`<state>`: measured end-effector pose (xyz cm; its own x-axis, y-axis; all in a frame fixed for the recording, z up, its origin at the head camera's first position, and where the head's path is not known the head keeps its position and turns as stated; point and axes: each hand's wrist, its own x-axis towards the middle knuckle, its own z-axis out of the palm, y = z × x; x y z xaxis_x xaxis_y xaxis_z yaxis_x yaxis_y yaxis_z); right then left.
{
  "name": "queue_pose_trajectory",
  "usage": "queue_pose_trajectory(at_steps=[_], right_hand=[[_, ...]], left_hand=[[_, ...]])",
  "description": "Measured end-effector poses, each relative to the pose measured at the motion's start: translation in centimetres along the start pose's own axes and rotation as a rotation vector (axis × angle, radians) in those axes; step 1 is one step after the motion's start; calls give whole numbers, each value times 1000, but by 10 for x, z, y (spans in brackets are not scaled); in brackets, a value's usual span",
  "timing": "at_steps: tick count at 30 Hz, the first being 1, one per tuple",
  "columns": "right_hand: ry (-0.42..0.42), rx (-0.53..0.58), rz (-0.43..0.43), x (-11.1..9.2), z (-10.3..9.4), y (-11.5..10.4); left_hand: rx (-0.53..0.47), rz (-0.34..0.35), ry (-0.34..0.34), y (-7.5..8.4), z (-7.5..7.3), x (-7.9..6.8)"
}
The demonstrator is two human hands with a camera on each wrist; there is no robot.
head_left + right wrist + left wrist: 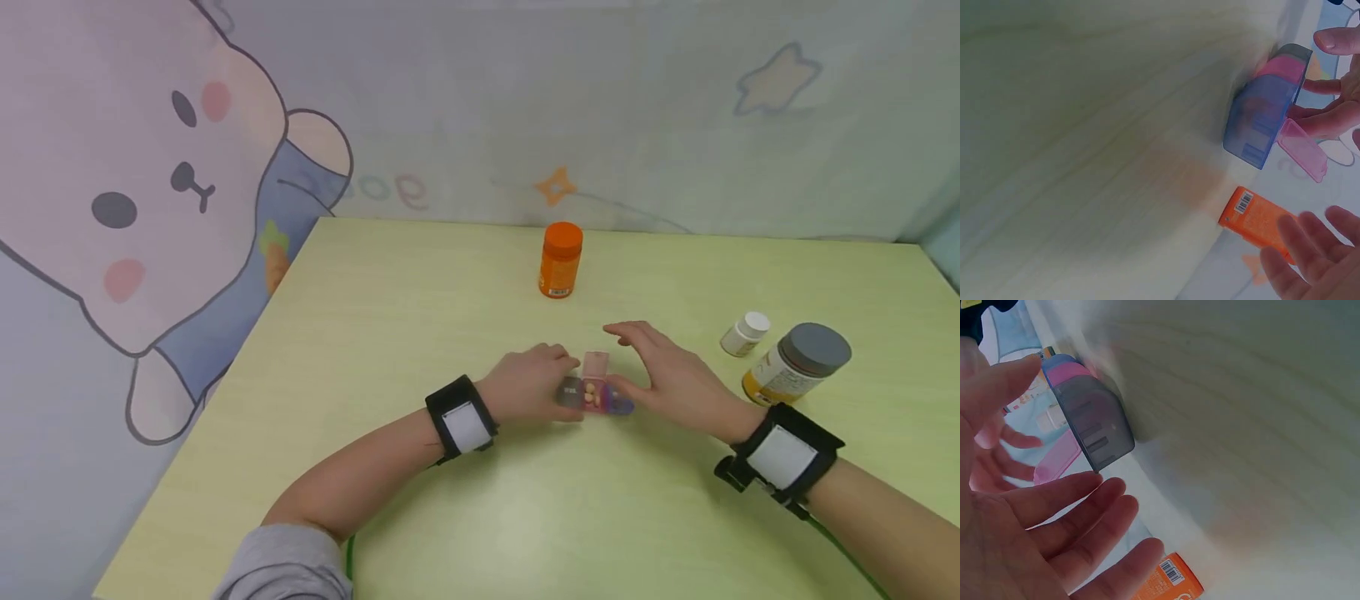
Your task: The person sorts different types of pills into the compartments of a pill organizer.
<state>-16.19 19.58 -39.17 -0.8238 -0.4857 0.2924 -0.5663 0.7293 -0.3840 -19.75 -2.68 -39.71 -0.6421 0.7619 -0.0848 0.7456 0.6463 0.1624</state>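
Observation:
A small pill organizer (592,395) lies on the table, with grey, pink and blue compartments in a row. Its pink lid (596,364) stands raised, and several pale tablets (591,393) show in the pink compartment. My left hand (531,383) is at the grey end, its thumb and fingers spread to either side. In the left wrist view its fingers look fairly straight; whether a fingertip touches the grey corner I cannot tell. My right hand (678,383) is beside the blue end, thumb near the blue lid (619,402) and fingers stretched apart, holding nothing.
An orange bottle (559,260) with an orange cap stands behind the organizer. To the right are a small white bottle (745,334) and a larger grey-capped jar (797,364). A printed curtain (480,108) hangs behind the pale green table (420,292).

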Motion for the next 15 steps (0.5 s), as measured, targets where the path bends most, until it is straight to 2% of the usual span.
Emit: queue_pose_trajectory(at_steps=[3,6,11,15], right_hand=[[-120,29,35,7,2,2],[-176,35,36,8,1,1],[-193,2,-18,-1,0,-8],[-152,-71,-155,-11,4,-14]], left_hand=[[-1,-7,-22,2,-2,1],[-25,-6,-37,2,-4,0],[-57,8,-34,0,-3,0],[-66,8,-36,-2,-2,0]])
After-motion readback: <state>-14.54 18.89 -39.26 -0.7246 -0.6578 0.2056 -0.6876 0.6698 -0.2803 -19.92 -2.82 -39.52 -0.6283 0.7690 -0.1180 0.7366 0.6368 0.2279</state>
